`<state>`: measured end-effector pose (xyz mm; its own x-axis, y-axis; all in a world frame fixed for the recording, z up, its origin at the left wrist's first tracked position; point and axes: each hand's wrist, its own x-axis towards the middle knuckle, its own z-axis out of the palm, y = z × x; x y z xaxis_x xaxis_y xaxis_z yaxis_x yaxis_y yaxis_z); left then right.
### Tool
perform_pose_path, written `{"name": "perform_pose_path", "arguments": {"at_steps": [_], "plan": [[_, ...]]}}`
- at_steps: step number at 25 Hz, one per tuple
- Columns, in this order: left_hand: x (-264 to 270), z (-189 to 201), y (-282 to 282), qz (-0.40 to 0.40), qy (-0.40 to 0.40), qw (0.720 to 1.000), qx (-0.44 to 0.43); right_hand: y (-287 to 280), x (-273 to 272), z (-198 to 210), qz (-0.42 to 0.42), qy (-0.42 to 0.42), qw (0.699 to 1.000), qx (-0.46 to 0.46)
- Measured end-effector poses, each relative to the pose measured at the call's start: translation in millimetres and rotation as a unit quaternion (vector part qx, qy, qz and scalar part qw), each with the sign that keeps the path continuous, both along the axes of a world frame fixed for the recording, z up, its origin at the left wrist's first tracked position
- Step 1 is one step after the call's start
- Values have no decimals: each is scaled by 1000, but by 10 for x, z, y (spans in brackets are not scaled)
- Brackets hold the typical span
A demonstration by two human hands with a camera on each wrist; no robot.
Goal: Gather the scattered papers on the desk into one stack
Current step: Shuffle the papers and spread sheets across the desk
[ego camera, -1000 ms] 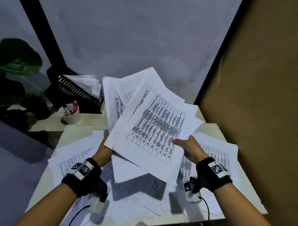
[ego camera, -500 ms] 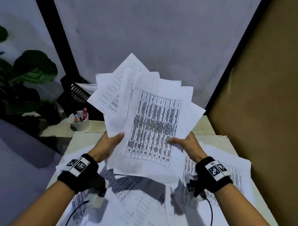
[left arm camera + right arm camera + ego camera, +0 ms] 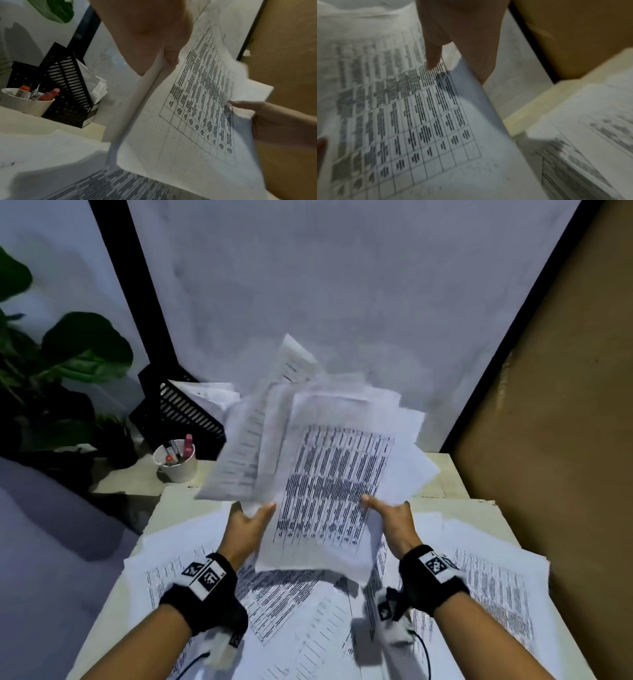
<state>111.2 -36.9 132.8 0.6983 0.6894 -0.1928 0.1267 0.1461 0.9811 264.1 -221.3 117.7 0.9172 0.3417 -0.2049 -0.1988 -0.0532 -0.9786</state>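
Both hands hold a loose, fanned bundle of printed papers (image 3: 329, 474) raised above the desk, its sheets askew and blurred. My left hand (image 3: 251, 523) grips the bundle's left edge, thumb on the front sheet (image 3: 197, 108). My right hand (image 3: 394, 515) grips the right edge, thumb pressed on the printed table (image 3: 412, 121). More sheets (image 3: 496, 587) lie scattered flat on the desk (image 3: 442, 477) under and around both wrists, some overlapping (image 3: 164, 573).
A white cup of pens (image 3: 176, 460) and a black file rack (image 3: 178, 409) holding papers stand at the desk's back left. A leafy plant (image 3: 68, 350) is further left. A brown wall (image 3: 555, 440) bounds the desk's right side, a pale wall behind.
The bundle has been rotated from a slanted lie toward upright and drawn closer together. Both hands have moved nearer each other at its lower edge, and the sheets now blur with motion.
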Motion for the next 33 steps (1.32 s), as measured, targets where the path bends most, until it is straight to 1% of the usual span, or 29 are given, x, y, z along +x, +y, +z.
{"name": "perform_pose_path", "arguments": {"at_steps": [1,3,7,9,12,14,16,18,19,20,22,23,24,26,28,30,31,32,33], "plan": [[-43,-12,-56,-18,7,1000,3,5,19,-44,0,19,1000,0],[-70,-12,-82,-23,22,999,22,43,7,-23,3,31,1000,-1],[-19,-31,49,-14,88,993,73,101,10,71,36,-25,999,27],[-22,-40,87,-2,88,994,71,54,36,128,50,-34,997,53],[-68,-84,117,-9,108,992,70,-61,187,266,5,-35,995,93],[-104,-44,71,-31,100,993,49,-144,283,397,-7,-88,991,102],[-103,16,55,-25,80,995,60,-192,342,489,-13,-141,987,81],[-83,78,65,-6,26,999,40,-241,354,430,-28,-152,987,44],[-72,114,78,16,-5,999,32,-261,338,356,-22,-140,990,20],[-56,135,89,38,-19,999,11,-279,289,282,2,-120,993,-18],[-25,175,94,73,-14,997,-17,-305,152,166,100,-61,989,-91],[-19,156,120,74,-15,997,-13,-322,120,139,150,-40,982,-110],[-22,172,129,74,0,997,-11,-331,85,191,185,-29,976,-115],[-21,182,166,57,-14,998,-23,-359,164,311,202,-19,973,-113],[-27,159,218,27,-25,999,-27,-340,275,500,209,-50,969,-122],[-36,261,192,10,-20,1000,-14,-268,292,665,236,-68,962,-118],[-34,332,170,1,-24,1000,12,-215,280,712,245,-70,961,-107],[-49,386,146,-9,-27,999,22,-173,240,745,250,-55,963,-83],[-61,385,135,-9,-32,999,13,-151,198,710,247,-22,967,-52]]}}
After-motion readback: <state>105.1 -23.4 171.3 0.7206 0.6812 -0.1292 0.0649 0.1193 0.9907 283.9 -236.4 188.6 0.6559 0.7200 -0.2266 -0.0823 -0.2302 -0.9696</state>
